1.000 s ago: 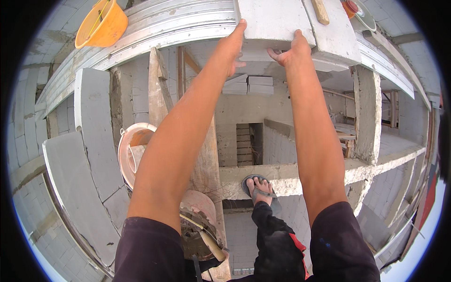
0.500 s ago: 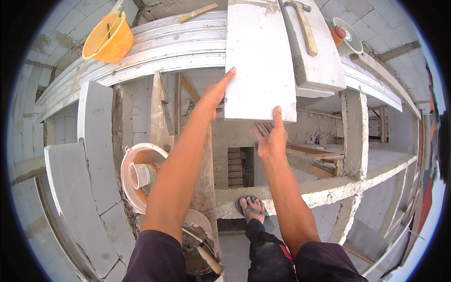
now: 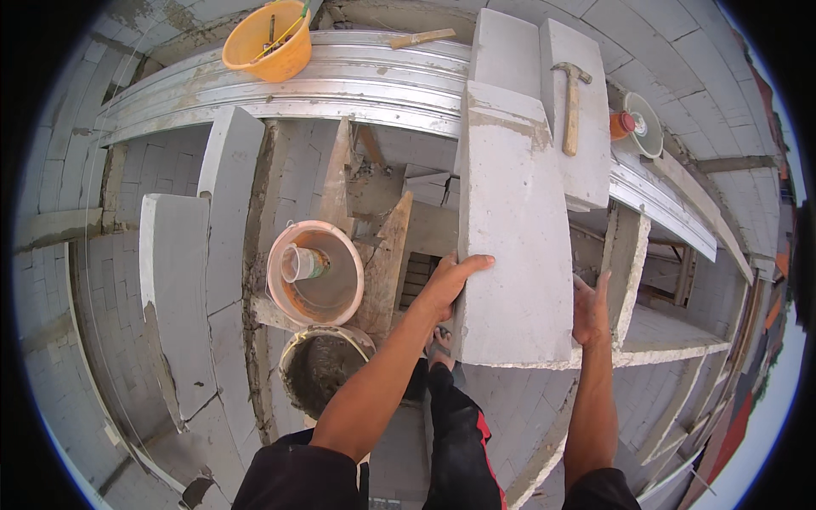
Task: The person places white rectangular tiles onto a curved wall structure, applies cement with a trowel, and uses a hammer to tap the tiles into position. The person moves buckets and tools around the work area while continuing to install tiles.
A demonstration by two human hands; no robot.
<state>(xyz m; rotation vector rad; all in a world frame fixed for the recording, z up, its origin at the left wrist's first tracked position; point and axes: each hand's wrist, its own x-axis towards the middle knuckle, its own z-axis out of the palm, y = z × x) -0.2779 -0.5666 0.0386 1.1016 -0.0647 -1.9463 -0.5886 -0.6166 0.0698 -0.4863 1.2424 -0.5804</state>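
Block (image 3: pixel 514 246), pale, chalky and rectangular, points lengthwise ahead, the left hand (image 3: pixel 450 280) clamped on its left edge, the right hand (image 3: pixel 591 313), thumb spread, just beside its right edge, contact hard to tell. Two similar blocks (image 3: pixel 591 144), one bearing a hammer (image 3: pixel 572 119), lie beyond by ribbed metal planks (image 3: pixel 391 81) carrying one orange tub (image 3: pixel 289 61). Two round buckets (image 3: pixel 355 262) stand left, amid rough block walls (image 3: pixel 680 93).

A long, shiny metal board (image 3: pixel 374 81) holds up a yellow bucket (image 3: pixel 289 64), a flat bit of wood (image 3: pixel 422 38) and some big gray blocks (image 3: pixel 506 55).
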